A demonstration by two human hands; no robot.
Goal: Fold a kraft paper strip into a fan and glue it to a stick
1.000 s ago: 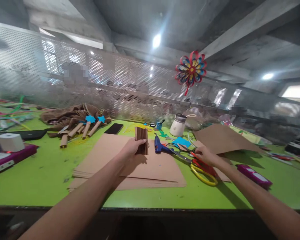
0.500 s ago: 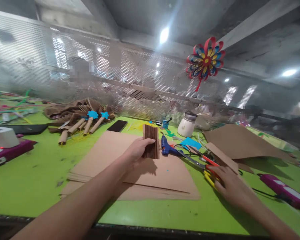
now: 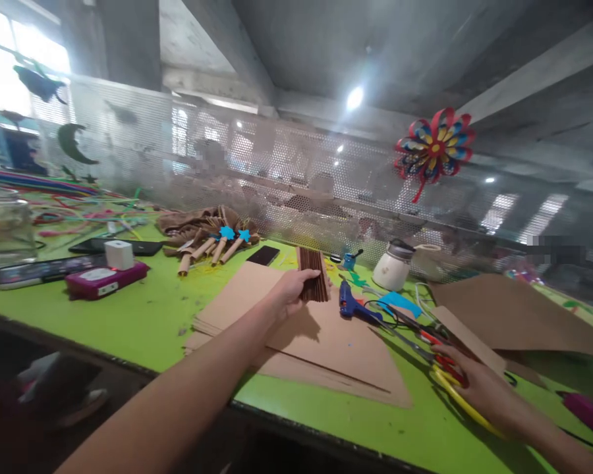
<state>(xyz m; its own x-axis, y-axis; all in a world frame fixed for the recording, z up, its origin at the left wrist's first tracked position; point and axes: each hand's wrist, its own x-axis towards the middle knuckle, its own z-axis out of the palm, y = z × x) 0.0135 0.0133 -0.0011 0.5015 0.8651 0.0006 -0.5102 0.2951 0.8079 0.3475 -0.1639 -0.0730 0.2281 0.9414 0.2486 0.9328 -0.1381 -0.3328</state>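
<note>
Folded brown paper [image 3: 312, 266], pleated into a narrow stack, is gripped in my left hand [image 3: 291, 293] above a pile of brown sheets [image 3: 346, 342]. At the right my right hand [image 3: 467, 378] is closed around the red-handled scissors [image 3: 445, 361], whose blades point up and to the left. Yellow handles [image 3: 462, 398] lie just beneath this hand. A blue glue gun [image 3: 353, 306] rests beside the sheets, between the two hands, close to a piece of blue paper [image 3: 399, 304].
Paper fans with blue cutouts [image 3: 227, 234] and a phone [image 3: 263, 255] lie behind the sheets. A white jug [image 3: 393, 266] stands at the back. Purple power strip [image 3: 106, 280] sits left; large brown paper [image 3: 514, 309] spreads at right. The table's front edge [image 3: 296, 428] is near.
The view has swung left, showing more of the table's left side. My right hand has closed on the red-handled scissors and drawn them slightly toward me. The left hand keeps the pleated paper.
</note>
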